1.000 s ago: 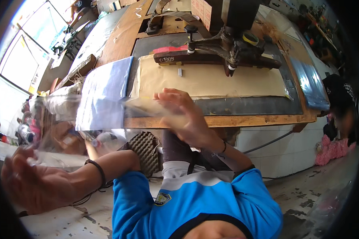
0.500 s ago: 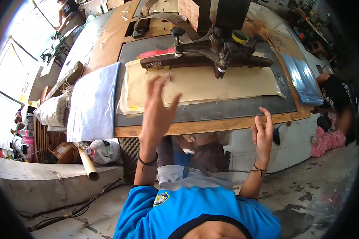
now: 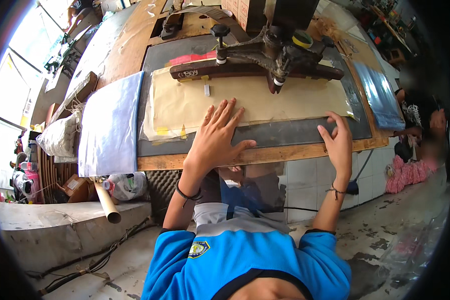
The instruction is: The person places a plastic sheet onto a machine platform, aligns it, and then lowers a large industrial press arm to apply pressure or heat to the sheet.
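My left hand (image 3: 217, 132) lies flat with fingers spread, its fingertips on the near part of a tan sheet (image 3: 280, 97) and its thumb over the dark mat (image 3: 295, 131). My right hand (image 3: 340, 145) is at the mat's near right, thumb and forefinger apart in a loose curve, with nothing visible between them. Clear plastic film (image 3: 265, 187) hangs below the table's front edge between my wrists; where its upper part ends is hard to make out. Across the far part of the tan sheet runs a long dark bar (image 3: 255, 73) under a black metal press head (image 3: 272, 52).
A stack of clear plastic sheets (image 3: 110, 125) lies left of the mat, and bluish plastic sheets (image 3: 377, 100) lie right. A wooden edge (image 3: 175, 161) borders the table's front. A cardboard tube (image 3: 106, 200) juts out at lower left. Another person (image 3: 417, 112) is at the far right.
My left hand has come down from above the sheet and moved right, fingers now spread flat. My right hand has shifted slightly right, and its forefinger and thumb have parted.
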Demonstrator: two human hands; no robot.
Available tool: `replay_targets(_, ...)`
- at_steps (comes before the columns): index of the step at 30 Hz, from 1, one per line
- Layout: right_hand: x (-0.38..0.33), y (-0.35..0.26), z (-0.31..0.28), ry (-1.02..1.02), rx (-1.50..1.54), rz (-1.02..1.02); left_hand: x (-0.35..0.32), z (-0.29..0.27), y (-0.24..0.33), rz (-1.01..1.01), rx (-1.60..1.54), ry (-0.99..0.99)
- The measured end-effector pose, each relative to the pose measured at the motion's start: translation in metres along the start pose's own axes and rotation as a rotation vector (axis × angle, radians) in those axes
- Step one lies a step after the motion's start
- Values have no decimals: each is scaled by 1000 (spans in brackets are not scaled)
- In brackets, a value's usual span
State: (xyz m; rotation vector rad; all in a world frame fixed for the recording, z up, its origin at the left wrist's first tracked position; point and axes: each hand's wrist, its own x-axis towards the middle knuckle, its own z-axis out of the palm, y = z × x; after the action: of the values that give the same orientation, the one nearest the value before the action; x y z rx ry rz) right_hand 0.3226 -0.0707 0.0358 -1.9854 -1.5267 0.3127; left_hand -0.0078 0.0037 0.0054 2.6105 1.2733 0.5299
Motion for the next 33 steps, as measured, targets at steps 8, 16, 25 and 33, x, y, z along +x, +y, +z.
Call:
replay_targets(8,70,1,41,-166,-318,-592,24,3,-14,-25,80,21)
replay_targets(16,96,29,46,-202,-150,-624,31,11,-18,-37,106,128)
replay_targets(25,90,34,44,-79,16,-474,32,21,-25,-65,153,210)
replay_targets(33,80,77,13,46,82,-293,15,9,-22,-29,98,185)
